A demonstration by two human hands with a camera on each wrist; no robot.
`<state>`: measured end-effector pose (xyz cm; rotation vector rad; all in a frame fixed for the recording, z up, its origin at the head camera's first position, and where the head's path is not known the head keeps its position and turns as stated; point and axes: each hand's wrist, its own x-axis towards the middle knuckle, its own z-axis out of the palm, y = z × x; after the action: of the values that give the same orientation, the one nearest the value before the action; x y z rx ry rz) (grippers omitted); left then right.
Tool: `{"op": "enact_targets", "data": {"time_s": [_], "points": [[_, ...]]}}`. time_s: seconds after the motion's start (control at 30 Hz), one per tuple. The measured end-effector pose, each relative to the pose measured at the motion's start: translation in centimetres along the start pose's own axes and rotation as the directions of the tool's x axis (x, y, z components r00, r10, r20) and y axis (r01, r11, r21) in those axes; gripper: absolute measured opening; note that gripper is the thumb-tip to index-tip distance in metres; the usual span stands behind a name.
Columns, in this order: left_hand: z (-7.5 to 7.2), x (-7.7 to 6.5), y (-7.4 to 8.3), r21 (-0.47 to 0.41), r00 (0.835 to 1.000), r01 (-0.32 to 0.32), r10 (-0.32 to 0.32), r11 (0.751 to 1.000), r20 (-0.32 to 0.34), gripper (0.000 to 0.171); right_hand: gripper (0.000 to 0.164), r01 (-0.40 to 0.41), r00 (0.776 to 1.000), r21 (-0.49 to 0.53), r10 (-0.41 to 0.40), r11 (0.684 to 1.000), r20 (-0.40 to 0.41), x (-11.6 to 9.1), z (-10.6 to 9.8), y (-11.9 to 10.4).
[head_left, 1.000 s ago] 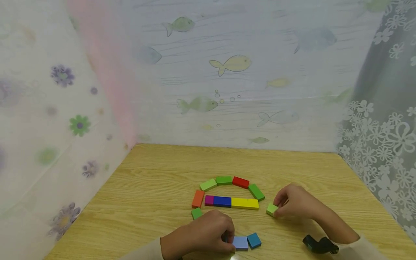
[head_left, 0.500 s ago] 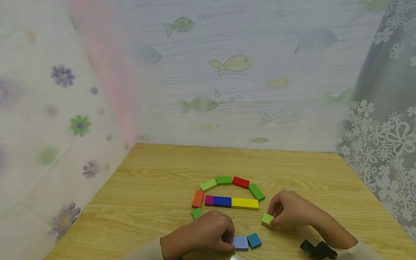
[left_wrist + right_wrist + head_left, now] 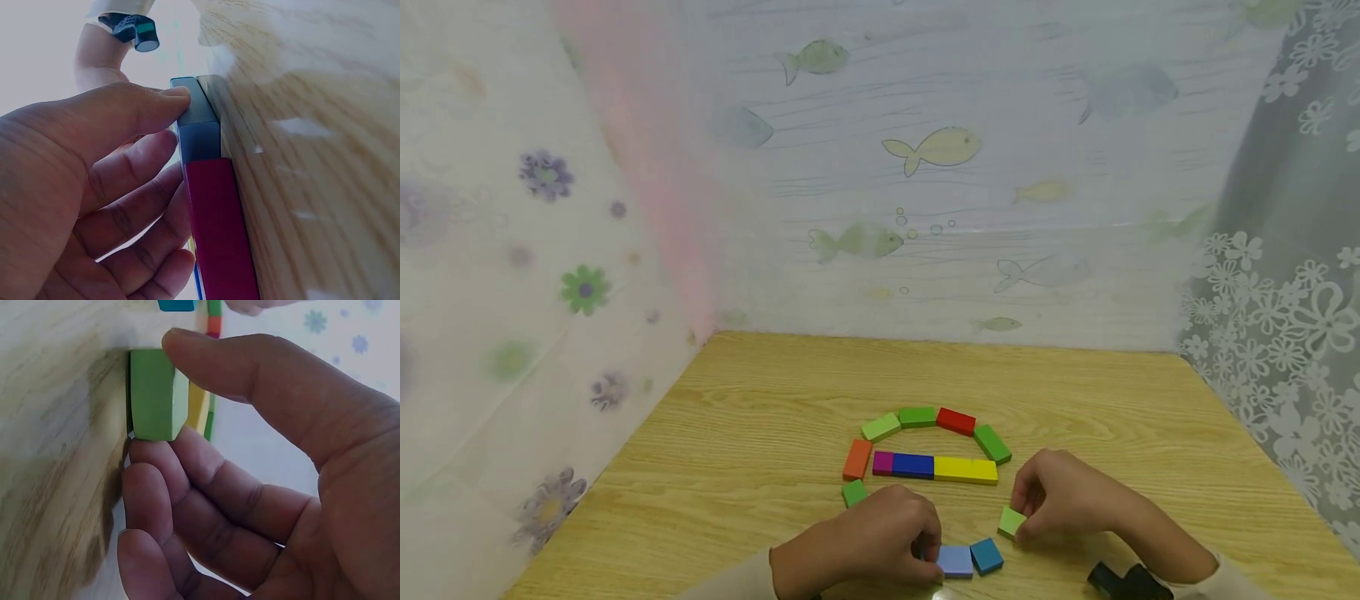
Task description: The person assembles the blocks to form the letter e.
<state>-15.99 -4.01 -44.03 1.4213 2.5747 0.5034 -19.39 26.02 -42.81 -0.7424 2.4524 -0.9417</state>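
My right hand [image 3: 1071, 496] pinches a small light green block [image 3: 1011, 522] between thumb and fingers. The right wrist view has the thumb on one edge of this block [image 3: 153, 394] and fingertips against the opposite end, close over the wood. With thumb and bent fingers my left hand [image 3: 880, 533] holds a light blue block [image 3: 956, 562] in the front row. A magenta block [image 3: 219, 225] abuts it in the left wrist view, hidden under the hand from the head camera. A teal block [image 3: 987, 556] sits slightly turned at the light blue one's right end.
An arc of orange, green and red blocks [image 3: 956, 421] curves behind a straight row of magenta, blue and yellow blocks [image 3: 966, 470]. One green block [image 3: 854, 492] is partly behind the left hand. A patterned curtain [image 3: 940, 250] borders the wooden table [image 3: 775, 392].
My right hand has slid the light green block toward the front and left, closer to the teal block. The left hand and the other blocks have stayed in place.
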Motion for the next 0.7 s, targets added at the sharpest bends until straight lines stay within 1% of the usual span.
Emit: {"op": "enact_targets", "data": {"time_s": [0.23, 0.43, 0.7], "points": [[-0.14, -0.08, 0.05, 0.013, 1.0, -0.012, 0.012, 1.0, -0.005, 0.022, 0.024, 0.006, 1.0, 0.008, -0.006, 1.0, 0.012, -0.1, 0.4, -0.41], [-0.14, -0.04, 0.06, -0.014, 1.0, -0.001, 0.001, 1.0, 0.004, 0.021, 0.025, 0.034, 0.999, 0.025, -0.034, 0.999, 0.027, -0.09, 0.61, -0.49], [-0.02, 0.01, -0.08, 0.001, 1.0, -0.004, 0.004, 1.0, 0.001, 0.022, 0.025, 0.049, 0.998, 0.001, -0.049, 0.999, 0.032, -0.06, 0.7, -0.44]]}}
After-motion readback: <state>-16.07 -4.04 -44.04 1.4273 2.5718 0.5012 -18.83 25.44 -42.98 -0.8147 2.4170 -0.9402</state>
